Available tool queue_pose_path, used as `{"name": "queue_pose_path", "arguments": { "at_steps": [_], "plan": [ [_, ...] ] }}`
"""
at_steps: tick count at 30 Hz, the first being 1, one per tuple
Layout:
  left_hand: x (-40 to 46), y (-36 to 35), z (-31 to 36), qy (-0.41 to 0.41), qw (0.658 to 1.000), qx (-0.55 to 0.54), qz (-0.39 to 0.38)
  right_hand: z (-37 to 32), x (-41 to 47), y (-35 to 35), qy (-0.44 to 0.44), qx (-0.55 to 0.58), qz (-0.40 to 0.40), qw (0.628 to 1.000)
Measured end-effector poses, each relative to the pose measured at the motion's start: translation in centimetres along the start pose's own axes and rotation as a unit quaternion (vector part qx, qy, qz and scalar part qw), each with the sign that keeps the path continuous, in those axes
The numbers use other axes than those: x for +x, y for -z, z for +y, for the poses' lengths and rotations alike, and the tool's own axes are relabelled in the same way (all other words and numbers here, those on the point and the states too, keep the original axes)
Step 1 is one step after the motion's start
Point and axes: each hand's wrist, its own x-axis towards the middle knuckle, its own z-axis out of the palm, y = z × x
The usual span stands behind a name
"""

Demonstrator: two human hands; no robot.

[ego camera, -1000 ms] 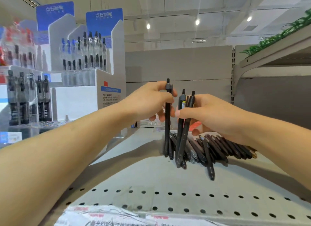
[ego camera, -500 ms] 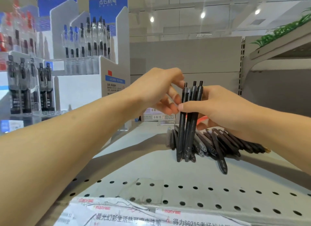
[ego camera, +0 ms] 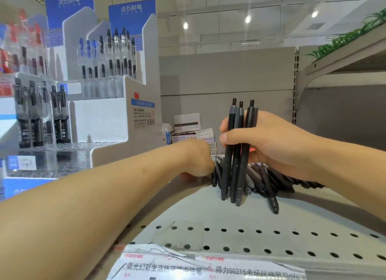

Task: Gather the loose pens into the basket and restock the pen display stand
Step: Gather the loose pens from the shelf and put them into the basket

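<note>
- A bundle of three matte black click pens (ego camera: 237, 154) is held upright by the right hand (ego camera: 271, 146), with the clicker ends up and the tips pointed down just above the shelf.
- The pens are gripped around their middles: the right thumb (ego camera: 228, 138) is pressed across the front of the barrels, and the other fingers are curled behind them.
- A heap of loose black pens (ego camera: 269, 179) is seen lying on the pale grey metal shelf (ego camera: 208, 213), directly under and behind the right hand.
- One pen of the heap (ego camera: 272, 200) sticks out toward the camera past the held bundle.
- The left hand (ego camera: 198, 160) is lowered to the left edge of the heap, knuckles up, with its fingers bent downward toward the shelf; whether a pen is pinched cannot be told, since the fingertips are hidden behind the hand.
- A white cardboard pen display stand with a blue header card (ego camera: 117, 87) is placed on the left, well apart from the heap, with rows of clear-barrelled pens standing in its upper tier.
- Small white boxes with printed labels (ego camera: 188, 131) are stacked at the back of the shelf, between the stand and the hands.
- A row of round holes is punched along the front of the shelf, and printed price labels (ego camera: 204, 267) are fixed to its edge.
</note>
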Motion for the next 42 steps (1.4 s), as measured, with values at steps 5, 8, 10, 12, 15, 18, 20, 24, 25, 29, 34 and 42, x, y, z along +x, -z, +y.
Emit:
{"name": "queue_pose_path", "arguments": {
  "at_steps": [5,8,10,12,15,18,20,24,25,29,34,42],
  "plan": [
    [-0.9,1.1,-1.1,0.043,0.997,-0.059,0.001,0.1,0.0,0.0,-0.019,0.048,-0.006,0.999],
    [-1.2,2.6,-1.7,0.033,0.973,-0.223,0.054,0.0,0.0,0.1,-0.036,0.066,-0.010,0.997],
    [-1.8,3.6,-1.7,0.001,0.937,-0.346,0.045,-0.2,-0.1,0.1,-0.037,0.052,-0.012,0.998],
    [-2.3,4.1,-1.6,-0.044,0.914,-0.403,0.029,-0.4,-0.2,0.1,-0.034,0.024,-0.005,0.999],
    [-3.3,4.5,-1.5,-0.096,0.910,-0.404,0.000,-0.5,-0.3,0.2,-0.035,-0.014,0.002,0.999],
    [-4.5,4.9,-1.6,-0.158,0.908,-0.382,-0.068,-0.9,-0.4,0.3,-0.042,-0.034,0.007,0.999],
    [-5.1,4.9,-1.5,-0.184,0.909,-0.364,-0.083,-0.9,-0.4,0.3,-0.047,-0.045,0.020,0.998],
    [-5.5,4.7,-0.9,-0.208,0.914,-0.337,-0.085,-1.1,-0.4,0.0,-0.053,-0.073,0.041,0.995],
    [-5.7,4.7,-0.8,-0.210,0.914,-0.335,-0.091,-1.2,-0.5,-0.2,-0.049,-0.077,0.040,0.995],
    [-4.8,4.9,-1.4,-0.150,0.950,-0.262,-0.076,-1.2,-0.6,-0.8,-0.031,-0.100,0.073,0.992],
    [-2.7,3.9,-2.7,-0.043,0.994,0.057,0.084,-1.5,-0.4,-1.1,-0.058,-0.061,0.063,0.994],
    [-1.7,1.1,0.1,-0.062,0.992,0.101,-0.041,-0.7,-0.3,-0.6,-0.083,0.008,0.030,0.996]
  ]
}}
